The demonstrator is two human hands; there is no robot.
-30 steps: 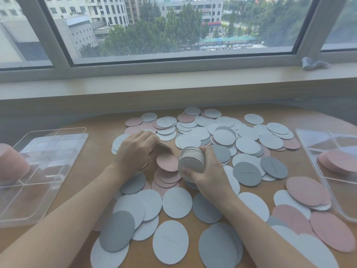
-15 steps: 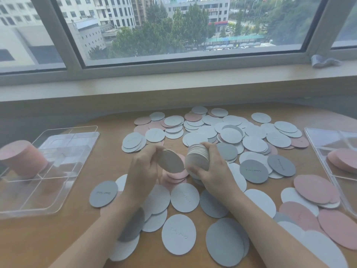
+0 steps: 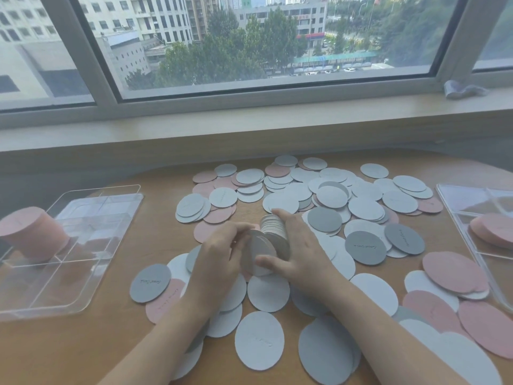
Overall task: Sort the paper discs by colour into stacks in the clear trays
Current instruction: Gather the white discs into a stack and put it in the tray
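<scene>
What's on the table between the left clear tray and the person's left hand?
Head view: mostly bare wood, then a dark grey disc overlapping a pink disc, between the tray and the left hand.

Both forearms extend forward from the lower edge of the view and converge at centre. The left hand (image 3: 222, 254) is curled, fingers bent toward the right. The right hand (image 3: 301, 247) is curled opposite it, thumb extended leftward below, fingers arched above.
</scene>
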